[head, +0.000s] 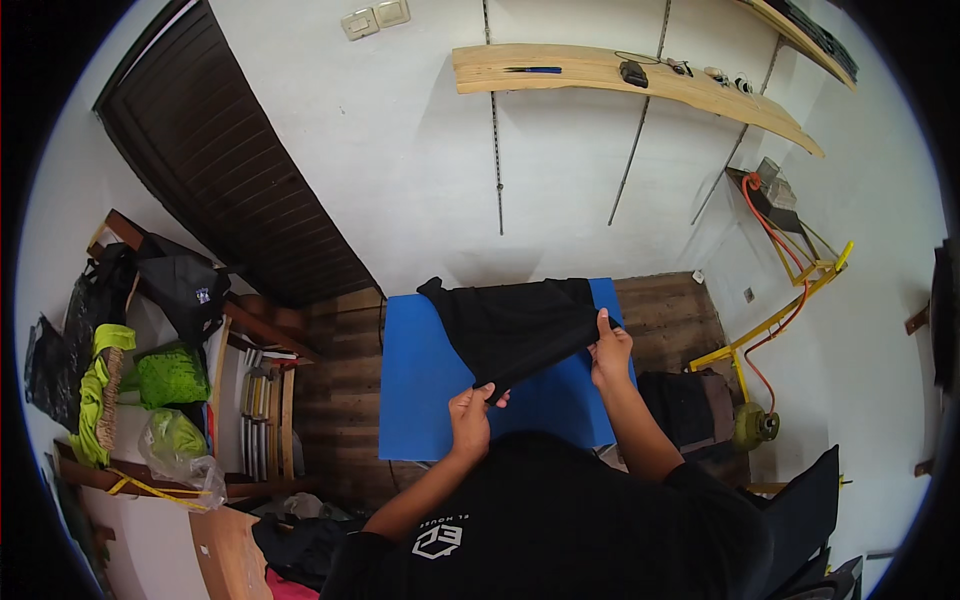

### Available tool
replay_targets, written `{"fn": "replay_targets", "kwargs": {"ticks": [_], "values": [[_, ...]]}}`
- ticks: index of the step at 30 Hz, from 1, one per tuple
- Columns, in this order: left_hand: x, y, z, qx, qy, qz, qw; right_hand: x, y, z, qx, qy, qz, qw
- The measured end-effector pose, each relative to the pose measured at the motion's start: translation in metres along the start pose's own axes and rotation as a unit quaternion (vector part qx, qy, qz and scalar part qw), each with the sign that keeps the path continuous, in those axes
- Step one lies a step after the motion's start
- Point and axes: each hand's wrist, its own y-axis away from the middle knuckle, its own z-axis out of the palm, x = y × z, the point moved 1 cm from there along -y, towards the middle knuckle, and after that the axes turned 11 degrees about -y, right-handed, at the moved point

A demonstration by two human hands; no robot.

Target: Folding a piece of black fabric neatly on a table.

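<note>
A black cloth [517, 322], perhaps a garment, lies partly on a blue-topped table [420, 420], its near edge lifted towards me. At its lower left corner my left hand [472, 416] pinches the fabric between thumb and fingers. My right hand [611, 349] grips the other corner near the table's right side, thumb on top. Between both hands the near edge runs taut and slanting, while the far part reaches the table's back edge. Folds hide parts of the fingers.
Bags and green cloth fill a rack [262, 322] on the left. A wooden shelf [540, 71] with small items hangs on the wall ahead. To the right are folded dark fabrics [679, 412], a yellow metal frame [787, 319] and a green gas cylinder [750, 427] with an orange hose.
</note>
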Motion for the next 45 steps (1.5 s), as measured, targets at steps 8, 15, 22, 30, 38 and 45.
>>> {"fn": "replay_targets", "kwargs": {"ticks": [8,15,22,30,38,45], "values": [[0.004,0.003,0.001,0.0,-0.042,0.043,0.998,-0.011,0.005,0.005,0.031,0.031,-0.009,0.999],[0.011,0.005,0.001,0.008,-0.062,0.068,0.996,-0.009,-0.005,0.002,0.027,-0.042,0.017,0.999],[0.015,0.006,0.003,0.02,-0.058,0.08,0.995,-0.002,-0.018,-0.005,0.041,-0.045,-0.003,0.998],[0.017,0.007,0.004,0.031,-0.053,0.08,0.995,-0.012,-0.01,0.0,0.03,-0.026,-0.025,0.999],[0.015,0.008,-0.003,0.078,-0.056,0.115,0.989,-0.009,-0.025,-0.017,0.032,-0.013,-0.013,0.999],[0.022,0.008,-0.01,0.073,-0.076,0.141,0.984,-0.016,-0.024,-0.009,0.004,-0.061,-0.007,0.998]]}}
